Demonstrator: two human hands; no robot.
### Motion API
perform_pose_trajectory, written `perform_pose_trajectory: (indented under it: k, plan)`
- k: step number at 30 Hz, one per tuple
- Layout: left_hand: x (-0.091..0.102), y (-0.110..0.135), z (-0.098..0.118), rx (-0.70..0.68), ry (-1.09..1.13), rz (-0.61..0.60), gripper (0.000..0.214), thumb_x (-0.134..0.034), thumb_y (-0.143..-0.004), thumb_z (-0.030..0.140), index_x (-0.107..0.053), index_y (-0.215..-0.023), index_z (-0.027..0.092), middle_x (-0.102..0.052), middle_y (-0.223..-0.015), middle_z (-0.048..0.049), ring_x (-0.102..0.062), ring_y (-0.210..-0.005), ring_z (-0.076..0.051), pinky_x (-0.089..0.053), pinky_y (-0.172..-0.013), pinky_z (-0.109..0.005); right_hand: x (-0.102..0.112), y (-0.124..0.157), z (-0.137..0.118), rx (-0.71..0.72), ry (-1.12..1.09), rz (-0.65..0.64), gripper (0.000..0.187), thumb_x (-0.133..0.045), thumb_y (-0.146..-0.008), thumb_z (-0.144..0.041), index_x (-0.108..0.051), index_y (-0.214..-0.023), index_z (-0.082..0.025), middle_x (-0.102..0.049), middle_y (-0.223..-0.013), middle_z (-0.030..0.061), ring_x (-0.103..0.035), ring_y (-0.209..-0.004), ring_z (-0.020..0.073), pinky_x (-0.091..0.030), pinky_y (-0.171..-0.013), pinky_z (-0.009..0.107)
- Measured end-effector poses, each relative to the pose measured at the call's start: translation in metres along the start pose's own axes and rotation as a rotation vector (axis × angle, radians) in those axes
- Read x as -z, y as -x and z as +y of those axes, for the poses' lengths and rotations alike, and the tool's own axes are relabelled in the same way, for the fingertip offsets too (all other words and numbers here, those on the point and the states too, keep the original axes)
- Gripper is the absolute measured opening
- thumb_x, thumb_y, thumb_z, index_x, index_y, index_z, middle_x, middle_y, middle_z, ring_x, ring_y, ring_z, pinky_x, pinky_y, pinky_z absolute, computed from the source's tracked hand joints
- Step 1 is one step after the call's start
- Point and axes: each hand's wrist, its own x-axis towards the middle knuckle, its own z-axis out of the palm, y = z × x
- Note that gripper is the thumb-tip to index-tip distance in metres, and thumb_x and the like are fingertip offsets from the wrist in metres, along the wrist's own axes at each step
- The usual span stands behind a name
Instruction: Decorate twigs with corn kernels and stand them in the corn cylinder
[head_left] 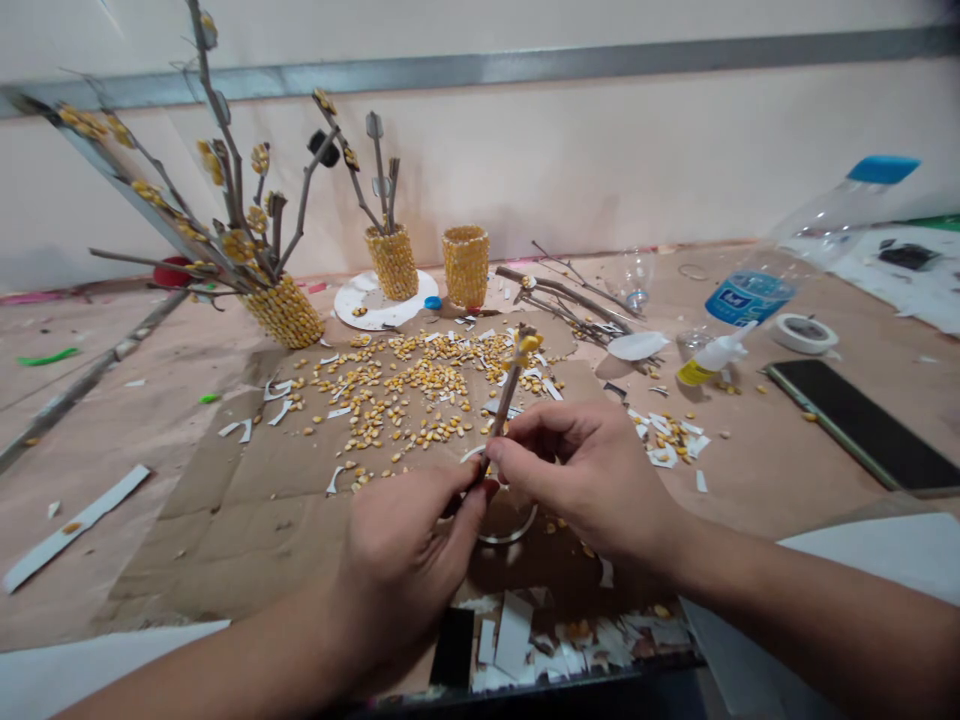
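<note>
A short brown twig (507,395) stands tilted upright between my two hands, with yellow corn kernels (526,342) stuck near its top. My left hand (412,530) pinches its lower end. Just above, my right hand (592,475) grips the same twig between thumb and fingers. Beneath the hands a clear round rim (514,538) shows, partly covered by them. Loose corn kernels (420,390) and white paper scraps lie spread on the cardboard (225,540) behind the hands.
Kernel-covered pots (283,312) with twigs stand at the back left, beside a twigless kernel-covered pot (466,268). More twigs (577,300) lie behind. At right are a glue bottle (712,358), a plastic bottle (757,290), a tape roll (805,334) and a phone (862,420).
</note>
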Motion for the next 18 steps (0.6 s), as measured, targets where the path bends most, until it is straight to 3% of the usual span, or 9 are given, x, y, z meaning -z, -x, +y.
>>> perform_pose_trajectory:
  k: [6, 11, 14, 18]
  plan:
    - [-0.002, 0.001, 0.0, 0.151, 0.12, 0.013, 0.01, -0.076, -0.093, 0.024, -0.084, -0.097, 0.026, -0.086, -0.087, -0.0039, -0.077, -0.07, -0.02, -0.055, -0.067, -0.03, 0.0, 0.001, -0.001, 0.057, -0.036, -0.014, 0.012, -0.081, -0.081, -0.032, -0.078, -0.079, -0.02, -0.075, -0.07, 0.0027, -0.065, -0.062, 0.0159, -0.05, -0.056, 0.027]
    - [0.004, -0.008, -0.003, 0.409, 0.358, 0.059, 0.007, -0.077, -0.093, 0.031, -0.082, -0.095, 0.026, -0.082, -0.08, -0.0004, -0.072, -0.066, -0.016, -0.056, -0.063, -0.026, 0.007, -0.006, 0.005, 0.153, -0.017, -0.006, 0.025, -0.069, -0.094, -0.041, -0.076, -0.081, -0.02, -0.071, -0.068, 0.0018, -0.062, -0.06, 0.015, -0.048, -0.054, 0.028]
    - [0.009, -0.017, -0.005, 0.571, 0.575, 0.057, 0.015, -0.077, -0.094, 0.038, -0.08, -0.094, 0.023, -0.079, -0.078, -0.0003, -0.067, -0.06, -0.014, -0.056, -0.055, -0.023, 0.016, -0.016, 0.014, 0.238, 0.191, 0.027, 0.028, -0.063, -0.1, -0.038, -0.073, -0.08, -0.02, -0.068, -0.068, 0.0006, -0.06, -0.061, 0.0144, -0.045, -0.056, 0.028]
    - [0.013, -0.025, -0.01, 0.7, 0.762, 0.042, 0.027, -0.08, -0.09, 0.045, -0.078, -0.098, 0.019, -0.078, -0.079, -0.0022, -0.062, -0.055, -0.012, -0.052, -0.046, -0.019, 0.025, -0.031, 0.03, 0.322, 0.615, -0.104, 0.016, -0.064, -0.097, -0.022, -0.075, -0.086, -0.019, -0.073, -0.075, 0.0022, -0.062, -0.068, 0.0158, -0.043, -0.065, 0.03]
